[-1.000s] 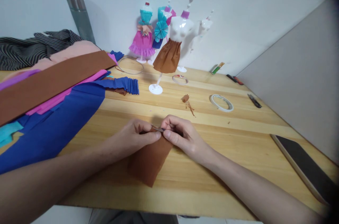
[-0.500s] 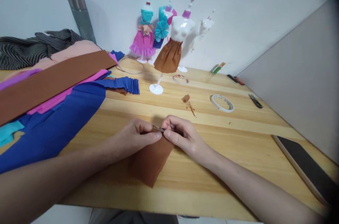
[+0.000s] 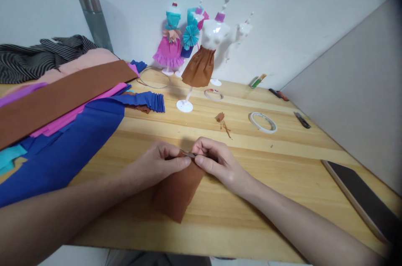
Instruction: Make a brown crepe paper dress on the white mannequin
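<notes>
A small piece of brown crepe paper (image 3: 177,192) lies on the wooden table (image 3: 282,174) in front of me. My left hand (image 3: 155,163) pinches its top edge with thumb and fingers closed. My right hand (image 3: 213,161) pinches the same edge right beside it, fingertips almost touching the left ones. A thin folded strip of the paper shows between the two pinches.
Long sheets of brown, pink and blue crepe paper (image 3: 63,123) cover the left side. Small white mannequins (image 3: 201,54) in paper dresses stand at the back by the wall. A tape roll (image 3: 263,122), paper scraps (image 3: 222,120), a small cutter (image 3: 301,119) and a dark tablet (image 3: 361,199) lie to the right.
</notes>
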The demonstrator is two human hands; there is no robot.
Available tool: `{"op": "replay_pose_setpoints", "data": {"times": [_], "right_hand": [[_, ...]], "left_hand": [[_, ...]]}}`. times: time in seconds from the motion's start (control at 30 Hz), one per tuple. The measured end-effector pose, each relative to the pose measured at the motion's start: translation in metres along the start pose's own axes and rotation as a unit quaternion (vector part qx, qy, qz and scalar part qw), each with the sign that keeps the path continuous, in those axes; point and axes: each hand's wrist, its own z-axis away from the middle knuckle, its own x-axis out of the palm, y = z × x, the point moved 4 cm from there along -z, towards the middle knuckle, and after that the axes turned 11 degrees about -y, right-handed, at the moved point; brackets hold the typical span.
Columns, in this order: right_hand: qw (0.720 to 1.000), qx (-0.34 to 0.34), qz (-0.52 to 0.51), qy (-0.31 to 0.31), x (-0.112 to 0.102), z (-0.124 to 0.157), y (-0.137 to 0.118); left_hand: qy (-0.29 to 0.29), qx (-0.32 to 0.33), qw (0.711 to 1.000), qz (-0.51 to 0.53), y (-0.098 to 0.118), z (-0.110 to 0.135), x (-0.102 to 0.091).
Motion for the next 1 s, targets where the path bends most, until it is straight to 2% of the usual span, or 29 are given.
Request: {"op": "replay_pose_setpoints", "data": {"times": [1.0], "right_hand": [[1.0,0.016,-0.002,0.013,0.002,-0.0018,0.0007]], "left_hand": [[-0.008,0.008,1.0,0.003,0.0031,-0.0001,0.0013]]}}
